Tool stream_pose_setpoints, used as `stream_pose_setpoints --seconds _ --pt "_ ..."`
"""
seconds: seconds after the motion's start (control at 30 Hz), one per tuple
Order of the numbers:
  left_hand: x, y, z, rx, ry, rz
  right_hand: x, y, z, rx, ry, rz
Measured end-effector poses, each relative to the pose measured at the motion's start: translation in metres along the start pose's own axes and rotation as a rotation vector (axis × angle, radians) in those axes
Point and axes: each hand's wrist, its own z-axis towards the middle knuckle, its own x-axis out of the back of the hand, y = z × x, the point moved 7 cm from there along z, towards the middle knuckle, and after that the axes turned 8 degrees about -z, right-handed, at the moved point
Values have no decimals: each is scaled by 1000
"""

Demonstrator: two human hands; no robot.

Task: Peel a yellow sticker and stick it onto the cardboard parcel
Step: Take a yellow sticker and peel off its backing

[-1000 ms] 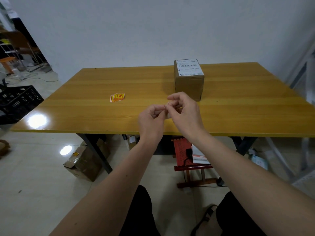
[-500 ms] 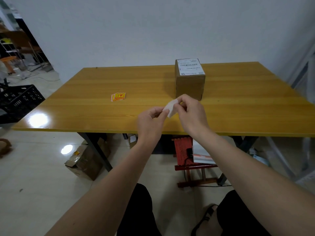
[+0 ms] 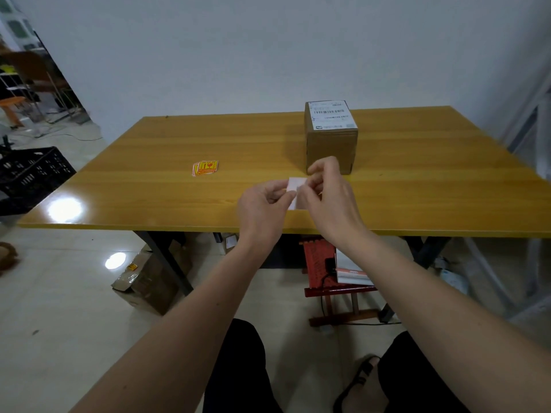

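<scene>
Mid-peel, left hand (image 3: 264, 204) and right hand (image 3: 329, 198) pinch a white-backed sticker sheet (image 3: 295, 190) just before the cardboard parcel (image 3: 331, 144); yellow face hidden, probably away; adhesive could fold onto itself or fingers.

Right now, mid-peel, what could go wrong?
1. Both the left hand and the right hand pinch the white sheet in mid-air with nothing under it; the sticker could curl onto itself or a finger.
2. The label covers most of the parcel top, so the sticker may end up over the barcode.
3. The parcel stands unheld on the table; pressing its side could push it away.
</scene>
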Motion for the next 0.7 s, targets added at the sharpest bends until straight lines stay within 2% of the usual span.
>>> stream_pose_setpoints --seconds 0.17,0.47,0.7 --pt "-7 0 -6 -11 -37 -93 -8 4 -4 -132 -33 198" --pt "-4 0 -7 4 5 -185 -8 3 -3 -93 -5 238" --pt "-6 -2 -9 13 13 -149 -8 6 -5 -130 11 276"
